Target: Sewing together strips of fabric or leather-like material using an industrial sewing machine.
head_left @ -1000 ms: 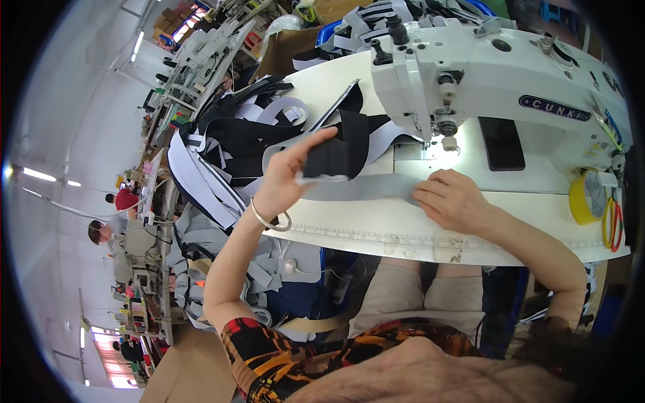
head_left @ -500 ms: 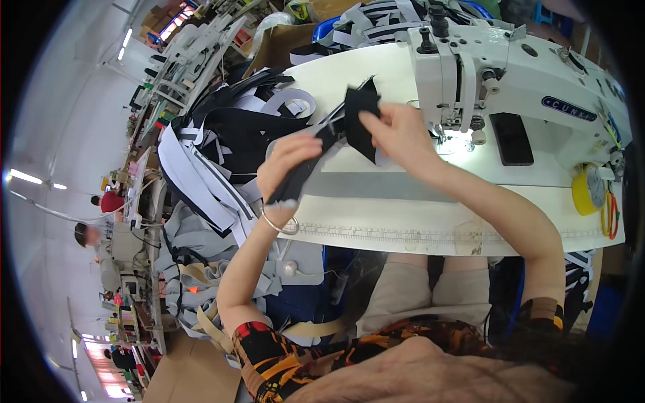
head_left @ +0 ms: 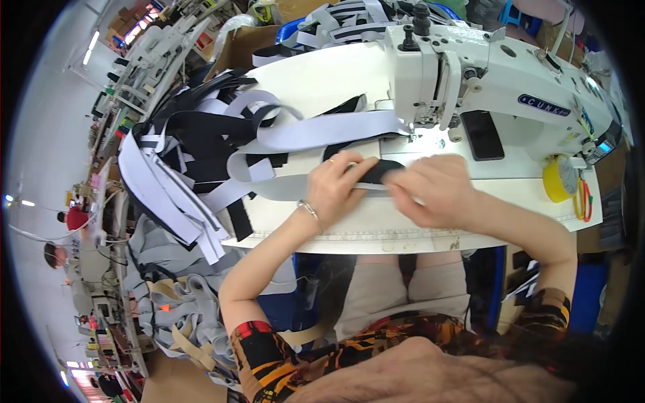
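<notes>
Both hands are over the white sewing table, in front of the sewing machine [head_left: 437, 74]. My left hand [head_left: 336, 189] is closed on a black fabric strip [head_left: 380, 172], with a grey strip [head_left: 285, 189] running out from beneath it to the left. At the strip's right end, my right hand [head_left: 435, 191] pinches it; those fingers are slightly blurred. Behind the hands, a pale grey-white band [head_left: 329, 129] stretches from the needle area leftward and loops round. More black fabric lies partly hidden behind my left hand.
A heap of black and white strips [head_left: 188, 154] covers the table's left end. Right of the needle lies a black phone [head_left: 482, 136]. A yellow tape roll [head_left: 559, 180] and scissors [head_left: 584, 200] sit at the right edge. Grey fabric bands [head_left: 185, 309] hang below left.
Both hands have come nearer and rightward, and the raised black piece is lower. The pale band now stretches out behind them to the needle area. The whole view has shifted slightly.
</notes>
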{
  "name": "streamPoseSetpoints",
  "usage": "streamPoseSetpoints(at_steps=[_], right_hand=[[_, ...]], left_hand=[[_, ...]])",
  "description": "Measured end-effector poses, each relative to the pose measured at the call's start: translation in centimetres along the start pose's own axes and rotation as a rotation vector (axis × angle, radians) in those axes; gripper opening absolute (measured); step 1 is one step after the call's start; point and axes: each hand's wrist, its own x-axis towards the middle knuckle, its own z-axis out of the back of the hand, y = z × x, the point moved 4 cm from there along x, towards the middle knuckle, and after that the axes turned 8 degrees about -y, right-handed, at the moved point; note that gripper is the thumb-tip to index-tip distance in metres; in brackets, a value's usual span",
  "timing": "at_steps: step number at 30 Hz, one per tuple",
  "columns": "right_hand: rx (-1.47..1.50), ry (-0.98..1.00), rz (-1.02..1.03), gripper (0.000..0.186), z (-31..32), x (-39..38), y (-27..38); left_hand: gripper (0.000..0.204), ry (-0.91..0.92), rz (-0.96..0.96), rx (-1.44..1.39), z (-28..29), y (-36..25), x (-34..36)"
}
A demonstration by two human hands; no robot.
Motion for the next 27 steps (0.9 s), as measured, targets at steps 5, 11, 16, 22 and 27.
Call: streamPoseSetpoints(at_steps=[5,11,16,22,27], right_hand=[[-0.123,0.439,-0.091,0.01,1.1,-8.4,-2.6],[-0.25,0.382,-0.031,0.017,-0.5,-9.8,-4.9],[-0.205,0.33,-0.028,0.017,-0.5,-9.9,-5.2],[-0.216,0.267,-0.075,0.017,-0.1,-9.7,-5.2],[-0.233,0.292,-0.072,0.016,-0.6,-10.1,-5.3]], left_hand=[[0.06,-0.174,0.044,0.041,-0.6,-0.7,2.2],[0.055,0.082,-0.317,0.236,-4.0,-3.2,3.0],[0.044,0.118,-0.418,0.203,-4.9,-1.4,4.2],[0.049,0.161,-0.269,0.215,-5.2,-0.7,5.0],[0.051,0.124,-0.258,0.305,-4.9,-2.3,4.7]])
